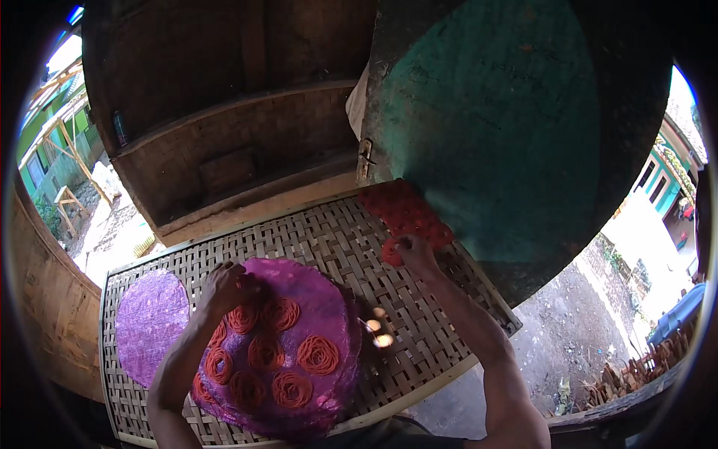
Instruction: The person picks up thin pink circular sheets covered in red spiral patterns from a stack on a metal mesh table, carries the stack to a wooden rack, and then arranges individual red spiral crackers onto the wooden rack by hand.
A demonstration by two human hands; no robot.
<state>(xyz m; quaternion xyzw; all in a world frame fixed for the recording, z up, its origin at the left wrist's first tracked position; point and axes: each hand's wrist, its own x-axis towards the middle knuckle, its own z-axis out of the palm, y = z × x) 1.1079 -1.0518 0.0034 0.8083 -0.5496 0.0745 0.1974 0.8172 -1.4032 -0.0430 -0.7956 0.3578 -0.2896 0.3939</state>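
Observation:
My right hand (416, 252) pinches the edge of a red, round coil of thin strands (392, 253) beside a dark red patch of similar pieces (405, 213) at the far right corner of the woven bamboo rack (336, 247). Over the upper left of a large round purple sheet (314, 280) hangs my left hand (230, 287). Its fingers are bent and in shadow, so whether they hold a coil is unclear. Several red coils lie on this sheet, among them one at its right (318, 354) and one near the front (292, 389). Their strands form loose rings.
A smaller lilac round sheet (152, 328) lies at the rack's left end. Behind the rack stand a wooden wall (291, 123) and a green door (493, 123) with a metal handle (365, 159). Bare ground (566, 331) and chopped wood (634, 370) are at right.

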